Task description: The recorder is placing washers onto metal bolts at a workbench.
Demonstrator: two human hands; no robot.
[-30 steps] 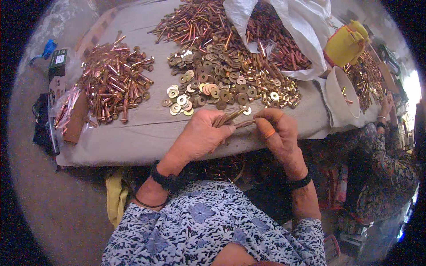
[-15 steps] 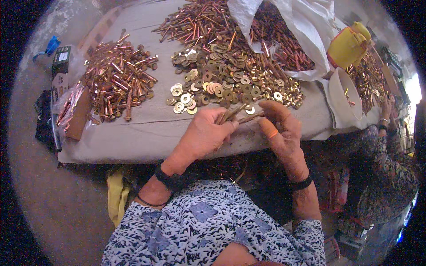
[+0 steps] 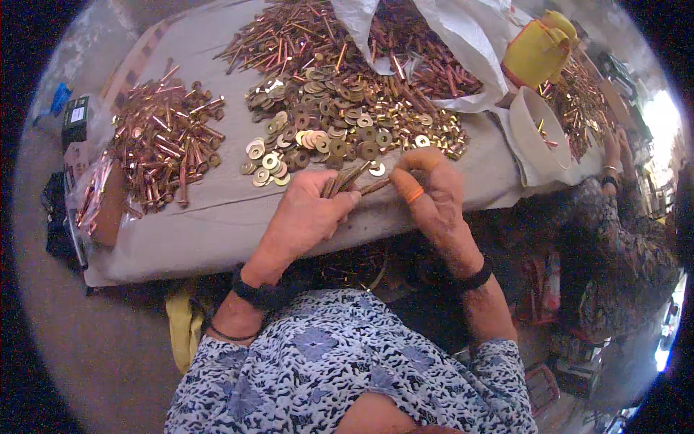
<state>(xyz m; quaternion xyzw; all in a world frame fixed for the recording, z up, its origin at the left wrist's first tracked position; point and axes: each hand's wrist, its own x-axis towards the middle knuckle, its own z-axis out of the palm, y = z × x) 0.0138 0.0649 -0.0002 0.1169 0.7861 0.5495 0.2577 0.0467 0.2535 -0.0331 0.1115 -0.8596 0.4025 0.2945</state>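
Observation:
My left hand point(image 3: 300, 220) is closed around a small bunch of thin brassy bolts point(image 3: 348, 179), which stick out past the thumb and fingers. One bolt point(image 3: 374, 186) points right, its end reaching my right hand point(image 3: 437, 195). The right thumb and index finger close on that end; whether a small part sits between them is hidden. An orange band point(image 3: 413, 194) wraps the right thumb. Just beyond both hands lies a heap of flat brass washers point(image 3: 336, 119), with short metal sleeves point(image 3: 441, 134) heaped at its right.
Short bolts point(image 3: 166, 141) are piled at left, long bolts point(image 3: 289, 32) at the back. A white sack point(image 3: 473, 50) of bolts stands open behind the sleeves. At right are a pale bowl point(image 3: 522, 134), a yellow glove point(image 3: 538, 54) and another person's hand point(image 3: 613, 148).
The view has shifted, so the table's contents sit further left in it. My right fingers have drawn together on the end of the bolt; the left hand keeps its bunch.

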